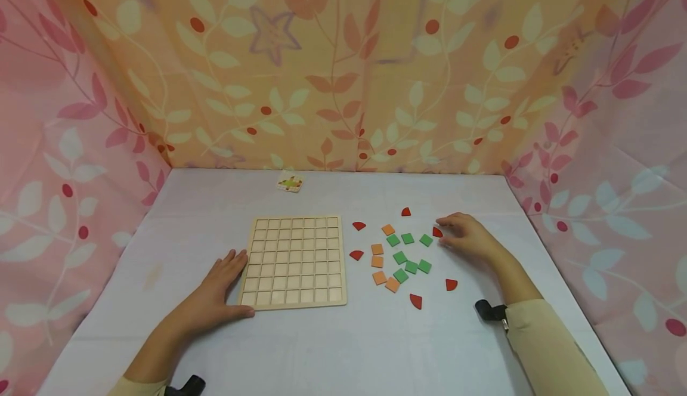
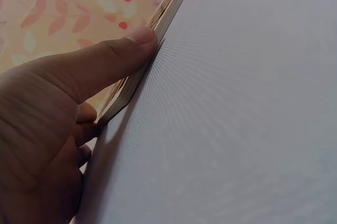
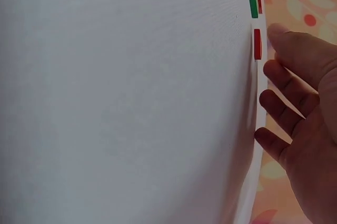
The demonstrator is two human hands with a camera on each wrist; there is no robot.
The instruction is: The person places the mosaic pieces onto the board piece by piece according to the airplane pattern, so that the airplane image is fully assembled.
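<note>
A square wooden grid board (image 1: 291, 261) lies on the table, its cells bare. My left hand (image 1: 217, 291) rests at the board's near left corner, fingers stretched along the left side and thumb against the near edge. In the left wrist view the thumb (image 2: 118, 58) touches the board's rim (image 2: 171, 13). My right hand (image 1: 469, 238) hovers low at the right, thumb and fingers spread around a red quarter-round tile (image 1: 437, 232). The right wrist view shows that red tile (image 3: 257, 44) on the table beside the fingertips, with no grip visible.
Several green square tiles (image 1: 411, 267) and orange square tiles (image 1: 377, 262) lie scattered right of the board. More red quarter-round tiles (image 1: 415, 301) lie around them. A small patterned card (image 1: 290, 182) sits near the table's back edge. Floral cloth (image 1: 333, 74) walls in the back and sides.
</note>
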